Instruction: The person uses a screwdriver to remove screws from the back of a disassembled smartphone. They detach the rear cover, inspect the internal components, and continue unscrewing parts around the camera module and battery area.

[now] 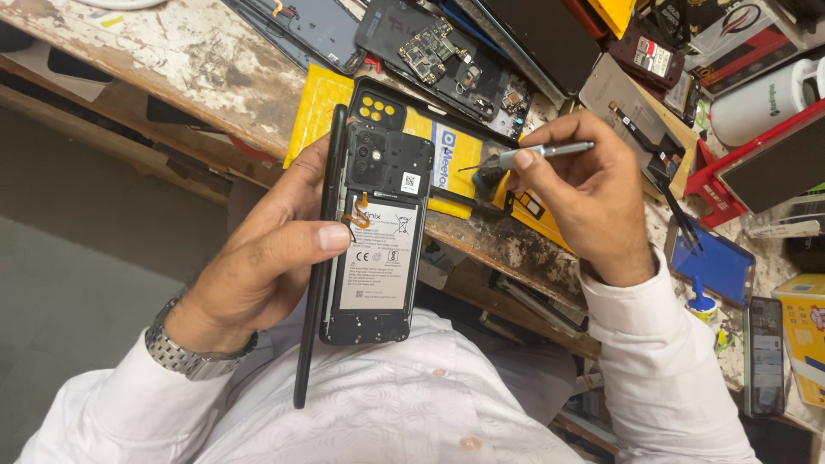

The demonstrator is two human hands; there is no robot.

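Two hands: left hand (266,258) grips opened phone (375,232), right hand (593,193) screwdriver (537,154).

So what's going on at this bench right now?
A person in a white shirt holds an opened phone in the left hand, back cover off, battery and camera module showing, thumb pressed near an orange ribbon cable. The right hand grips a thin metal screwdriver, tip pointing towards the phone's upper edge. Other dismantled phones lie on the worn wooden bench.
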